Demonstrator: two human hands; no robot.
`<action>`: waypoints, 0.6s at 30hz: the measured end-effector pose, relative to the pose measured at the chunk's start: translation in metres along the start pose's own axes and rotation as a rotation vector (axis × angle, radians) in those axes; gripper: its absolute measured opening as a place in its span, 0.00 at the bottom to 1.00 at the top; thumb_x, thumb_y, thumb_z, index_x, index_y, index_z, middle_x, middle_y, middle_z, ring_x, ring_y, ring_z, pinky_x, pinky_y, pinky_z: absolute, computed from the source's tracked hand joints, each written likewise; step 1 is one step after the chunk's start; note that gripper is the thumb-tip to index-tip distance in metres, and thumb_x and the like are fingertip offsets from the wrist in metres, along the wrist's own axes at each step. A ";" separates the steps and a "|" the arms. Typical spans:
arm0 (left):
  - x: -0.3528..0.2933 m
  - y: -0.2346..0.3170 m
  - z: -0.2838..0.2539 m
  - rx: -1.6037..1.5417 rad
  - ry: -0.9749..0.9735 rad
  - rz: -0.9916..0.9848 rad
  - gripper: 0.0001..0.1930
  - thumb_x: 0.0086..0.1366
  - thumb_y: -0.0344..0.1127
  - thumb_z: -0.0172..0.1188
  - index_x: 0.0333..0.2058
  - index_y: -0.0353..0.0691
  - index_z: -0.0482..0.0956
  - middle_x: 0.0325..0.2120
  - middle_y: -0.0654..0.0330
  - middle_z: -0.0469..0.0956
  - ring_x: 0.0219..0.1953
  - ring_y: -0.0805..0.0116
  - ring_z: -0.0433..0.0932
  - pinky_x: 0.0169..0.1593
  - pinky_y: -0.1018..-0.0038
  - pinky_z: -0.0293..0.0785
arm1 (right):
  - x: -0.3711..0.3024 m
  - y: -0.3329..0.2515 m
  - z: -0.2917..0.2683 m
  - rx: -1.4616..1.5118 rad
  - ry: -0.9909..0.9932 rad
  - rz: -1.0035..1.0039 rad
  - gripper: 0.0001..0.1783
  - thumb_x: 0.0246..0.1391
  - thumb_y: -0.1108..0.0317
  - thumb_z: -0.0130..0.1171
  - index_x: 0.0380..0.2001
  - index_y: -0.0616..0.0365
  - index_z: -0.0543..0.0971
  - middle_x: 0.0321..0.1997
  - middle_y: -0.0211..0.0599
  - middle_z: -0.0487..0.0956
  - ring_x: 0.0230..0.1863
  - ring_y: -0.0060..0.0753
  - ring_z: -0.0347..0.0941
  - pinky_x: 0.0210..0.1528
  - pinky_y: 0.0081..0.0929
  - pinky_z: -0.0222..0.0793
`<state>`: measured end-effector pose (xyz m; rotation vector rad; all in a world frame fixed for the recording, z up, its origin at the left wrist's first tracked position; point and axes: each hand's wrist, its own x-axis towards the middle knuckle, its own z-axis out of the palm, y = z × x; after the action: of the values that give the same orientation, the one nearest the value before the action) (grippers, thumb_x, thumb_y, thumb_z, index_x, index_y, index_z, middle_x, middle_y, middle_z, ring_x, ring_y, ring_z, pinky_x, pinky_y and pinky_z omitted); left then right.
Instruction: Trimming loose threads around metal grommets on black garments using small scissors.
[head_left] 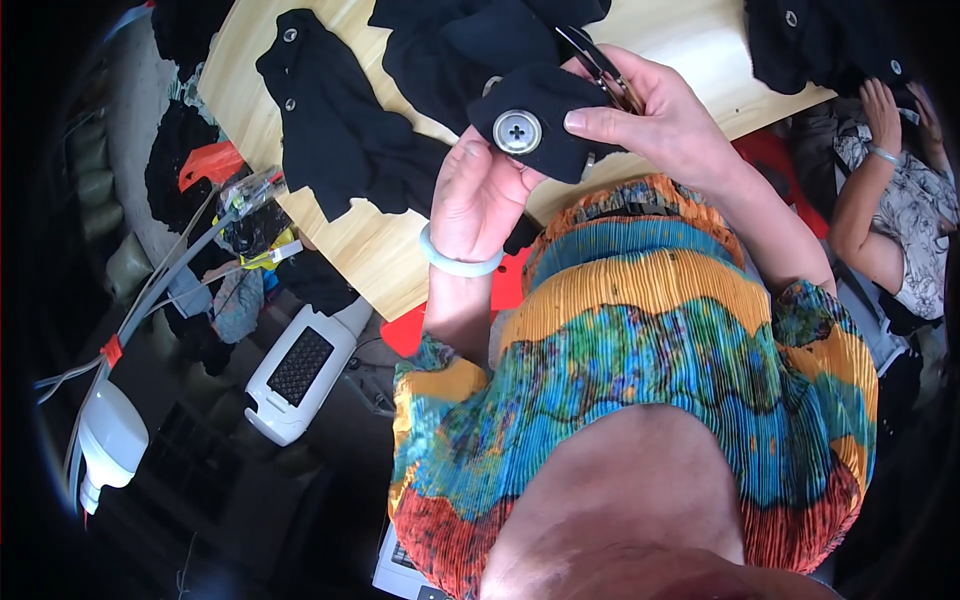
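A black knit garment piece [565,105] is raised above the table, with a large grey four-hole button [517,132] facing up. My left hand [478,185] has its fingers closed on the fabric's edge just below the button. A pale bangle [460,255] circles that wrist. On the other side, my right hand [655,115] presses its thumb on the cloth. Thread snips [605,75] rest within the same hand, their dark blades pointing up and left. Smaller metal buttons [588,165] show at the garment's edge. The right fingertips are partly hidden behind the cloth.
More black garments [345,120] with buttons lie across the light wooden table [335,245]. A white machine part with a dark grille [302,360] stands beyond the table's left edge, near cables and a white lamp [113,435]. At right, another person's arm [868,200] reaches toward black cloth.
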<state>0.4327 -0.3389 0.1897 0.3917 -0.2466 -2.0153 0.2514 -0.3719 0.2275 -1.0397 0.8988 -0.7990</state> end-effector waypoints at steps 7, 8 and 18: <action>-0.005 0.000 0.006 -0.120 0.090 -0.039 0.20 0.60 0.33 0.44 0.50 0.33 0.58 0.47 0.53 0.65 0.48 0.61 0.66 0.51 0.62 0.62 | 0.001 0.003 0.000 -0.029 -0.033 0.062 0.21 0.44 0.73 0.56 0.44 0.66 0.66 0.38 0.29 0.72 0.39 0.14 0.66 0.43 0.13 0.63; -0.005 -0.001 0.007 -0.164 0.113 -0.048 0.19 0.60 0.33 0.44 0.50 0.34 0.59 0.47 0.53 0.65 0.48 0.61 0.66 0.51 0.63 0.63 | 0.001 0.007 0.002 -0.084 0.055 -0.080 0.21 0.44 0.74 0.56 0.44 0.65 0.67 0.40 0.31 0.71 0.40 0.16 0.67 0.42 0.13 0.63; 0.003 -0.008 0.010 -0.008 0.100 -0.071 0.13 0.61 0.32 0.42 0.44 0.33 0.65 0.40 0.52 0.70 0.43 0.63 0.70 0.46 0.69 0.69 | 0.006 0.010 0.004 -0.671 0.054 -0.612 0.12 0.37 0.77 0.57 0.31 0.58 0.75 0.35 0.37 0.74 0.32 0.34 0.72 0.31 0.21 0.69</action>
<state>0.4210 -0.3379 0.1960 0.5009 -0.1650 -2.0594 0.2591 -0.3722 0.2175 -1.9479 0.9252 -1.0585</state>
